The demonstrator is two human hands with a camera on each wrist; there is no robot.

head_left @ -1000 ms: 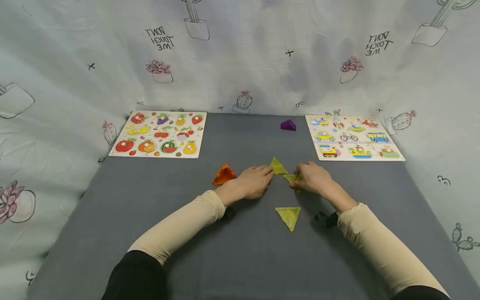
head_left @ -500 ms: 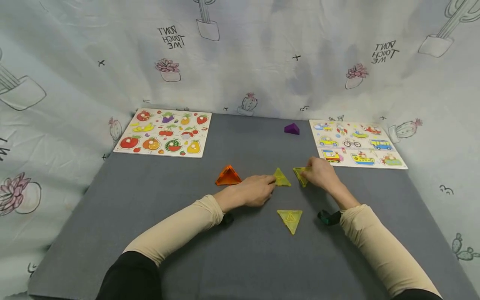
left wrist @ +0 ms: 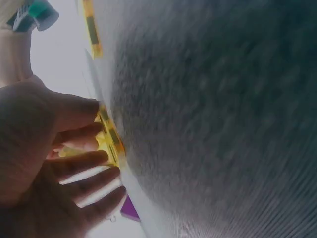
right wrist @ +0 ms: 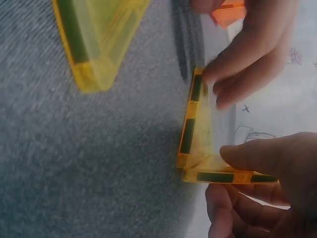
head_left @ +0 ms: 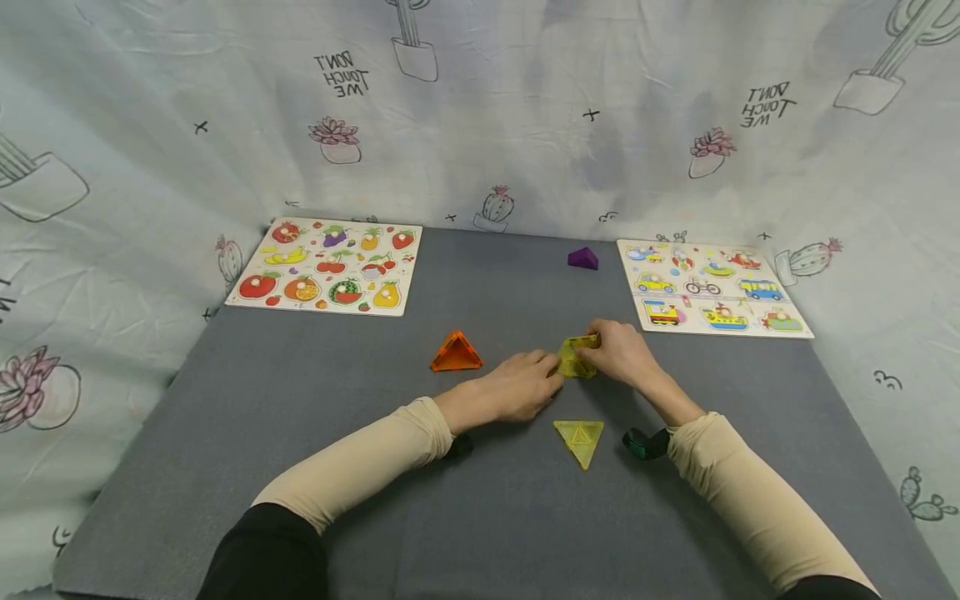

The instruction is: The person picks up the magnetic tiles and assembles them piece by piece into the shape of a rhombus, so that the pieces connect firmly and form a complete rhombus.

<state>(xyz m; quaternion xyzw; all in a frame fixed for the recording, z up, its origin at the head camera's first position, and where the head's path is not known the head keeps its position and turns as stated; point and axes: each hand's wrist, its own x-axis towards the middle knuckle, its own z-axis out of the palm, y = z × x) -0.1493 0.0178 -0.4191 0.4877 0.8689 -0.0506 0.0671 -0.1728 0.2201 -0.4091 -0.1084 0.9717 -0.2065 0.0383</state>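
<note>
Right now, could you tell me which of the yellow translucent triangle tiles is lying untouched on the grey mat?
The yellow translucent triangle tile nearest the person, lying flat and alone. The other two are held together between the left hand and right hand.

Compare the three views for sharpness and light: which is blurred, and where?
Head view: evenly lit, sharp, edges bowed by the wide lens. Left wrist view: grey mat smeared, left hand dark and backlit. Right wrist view: yellow triangle tiles close and soft-edged.
</note>
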